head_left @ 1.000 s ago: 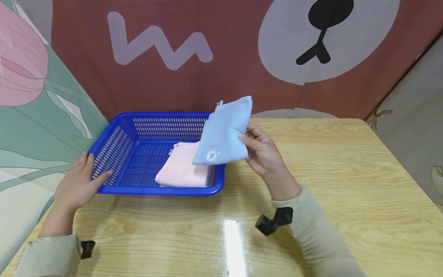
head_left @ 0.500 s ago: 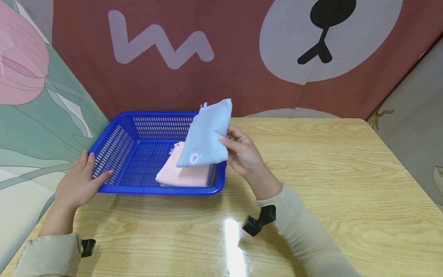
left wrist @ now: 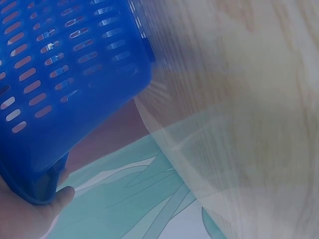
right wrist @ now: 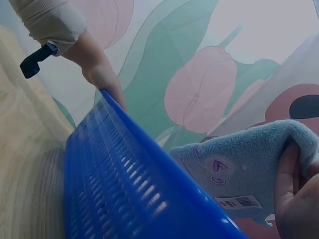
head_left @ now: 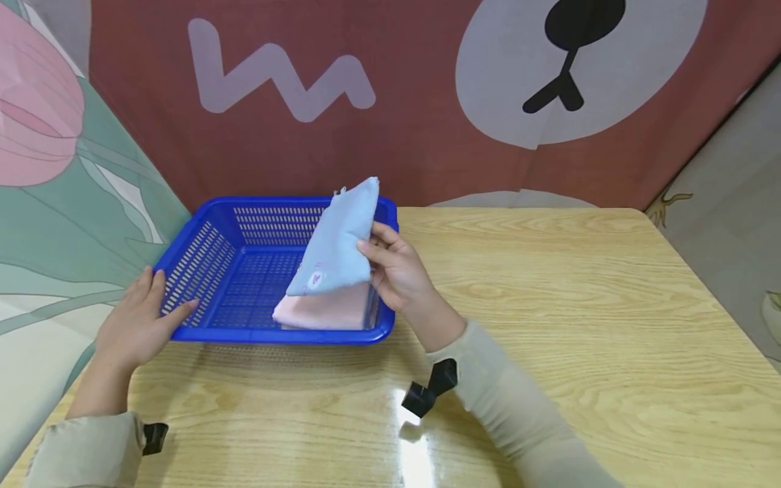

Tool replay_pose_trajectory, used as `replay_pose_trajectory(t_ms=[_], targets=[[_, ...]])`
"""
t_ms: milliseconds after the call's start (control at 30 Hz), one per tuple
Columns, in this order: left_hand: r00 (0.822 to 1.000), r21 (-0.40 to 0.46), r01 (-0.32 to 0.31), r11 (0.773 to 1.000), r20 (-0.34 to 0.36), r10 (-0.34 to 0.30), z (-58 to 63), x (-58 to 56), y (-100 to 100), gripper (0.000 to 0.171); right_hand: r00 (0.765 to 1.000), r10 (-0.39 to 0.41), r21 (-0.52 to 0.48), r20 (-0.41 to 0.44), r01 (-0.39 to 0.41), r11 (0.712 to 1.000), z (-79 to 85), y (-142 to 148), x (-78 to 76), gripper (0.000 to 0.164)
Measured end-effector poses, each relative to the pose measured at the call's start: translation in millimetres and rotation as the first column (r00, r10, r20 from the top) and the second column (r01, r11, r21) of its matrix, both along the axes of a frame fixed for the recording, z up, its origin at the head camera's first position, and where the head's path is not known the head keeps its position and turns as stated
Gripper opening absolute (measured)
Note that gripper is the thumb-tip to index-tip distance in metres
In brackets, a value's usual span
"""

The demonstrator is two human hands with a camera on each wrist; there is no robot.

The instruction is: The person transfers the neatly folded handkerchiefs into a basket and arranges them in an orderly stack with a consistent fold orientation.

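Note:
My right hand (head_left: 399, 271) pinches a folded light blue towel (head_left: 338, 237) by its right edge, thumb on top. The towel hangs tilted over the right half of a blue plastic basket (head_left: 244, 335). Its fuzzy pile, a purple heart print and a barcode label (right wrist: 238, 202) show in the right wrist view. Below it, a folded pink towel (head_left: 323, 310) lies inside the basket, partly hidden by the blue one. At the basket's front left corner my left hand (head_left: 131, 325) holds the rim, thumb over the inner side; the rim's lip is near the fingers (left wrist: 62, 196) in the left wrist view.
The basket stands on a light wood-grain table (head_left: 579, 305), towards its back left. A printed cloth backdrop (head_left: 415, 129) rises directly behind the table, and a flower-patterned one (head_left: 49, 230) on the left. A greyish blue edge (head_left: 371, 308) shows beside the pink towel.
My right hand has carried the blue towel leftward and slightly down, from the basket's right edge to over the pink towel. The left hand and basket have stayed put.

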State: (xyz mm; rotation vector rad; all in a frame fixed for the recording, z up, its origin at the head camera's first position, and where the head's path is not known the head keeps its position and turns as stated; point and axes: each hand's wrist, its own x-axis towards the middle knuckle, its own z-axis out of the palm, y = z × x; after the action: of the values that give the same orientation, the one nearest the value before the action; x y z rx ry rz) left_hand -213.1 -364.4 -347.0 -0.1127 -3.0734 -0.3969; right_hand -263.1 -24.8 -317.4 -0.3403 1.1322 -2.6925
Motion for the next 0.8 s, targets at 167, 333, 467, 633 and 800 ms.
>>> replay_pose_trajectory(t_ms=[167,333,467,633,800], targets=[[1.0,-0.001,-0.005,1.0,0.002,0.005,-1.2,-0.4,0,0.076,1.0,0.012,0.011,0.019,-0.012,1.0,-1.4,-7,0.6,0.039],[1.0,-0.003,-0.008,1.0,0.001,0.008,-1.4,-0.7,0,0.076,1.0,0.023,0.003,0.021,-0.023,1.0,-4.5,-14,-0.2,0.034],[1.0,-0.006,-0.01,1.0,0.005,0.01,-1.3,-0.6,0,0.076,0.998,0.018,0.04,0.061,-0.021,0.999,-3.7,-21,-0.4,0.027],[1.0,-0.004,-0.009,1.0,0.007,0.009,-1.4,-0.6,0,0.076,0.995,0.013,0.085,0.096,-0.021,0.996,-3.3,-28,-0.5,0.034],[1.0,0.001,-0.01,1.0,0.008,0.01,-0.9,-0.9,0,0.076,0.993,0.015,0.11,0.119,-0.028,0.994,-4.8,-33,-2.1,0.037]])
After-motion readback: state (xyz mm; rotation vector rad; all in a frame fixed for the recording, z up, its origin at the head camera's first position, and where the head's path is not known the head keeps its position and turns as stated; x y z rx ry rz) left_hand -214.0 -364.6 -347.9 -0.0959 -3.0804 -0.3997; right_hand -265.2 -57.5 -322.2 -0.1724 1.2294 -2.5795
